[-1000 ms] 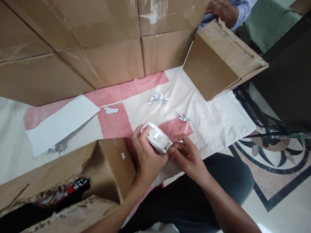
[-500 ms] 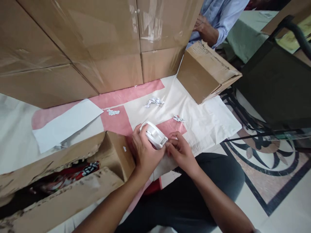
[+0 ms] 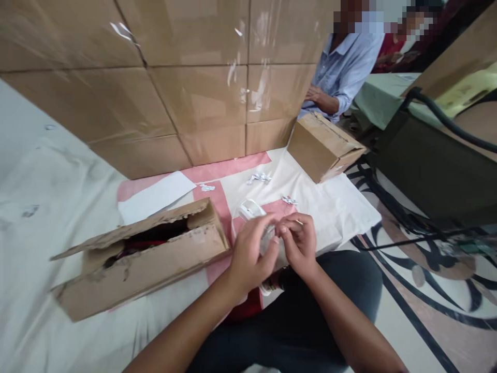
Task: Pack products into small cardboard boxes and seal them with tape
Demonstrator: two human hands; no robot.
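My left hand (image 3: 254,248) is curved, its thumb and forefinger apart, close beside my right hand. The fingers of my right hand (image 3: 300,239) are pinched together at the left fingertips; whatever is between them is too small to make out. Just beyond my left hand a white tape dispenser (image 3: 250,209) rests on the pink and white cloth (image 3: 217,212), partly hidden by the hand. Small piles of white paper cutouts lie farther back: one in the middle (image 3: 259,177), one on the right (image 3: 289,200), one on the left (image 3: 207,187).
A torn-open carton (image 3: 163,264) stands on the left, near a white sheet (image 3: 159,194). Taped cartons (image 3: 202,98) form a wall behind. A smaller carton (image 3: 322,147) sits at back right, with a person in a blue shirt (image 3: 341,67) beyond. A dark panel (image 3: 438,160) stands right.
My left hand has let go of the tape dispenser, which now rests on the cloth. Both hands have come together, and the camera view has tilted up and turned left.
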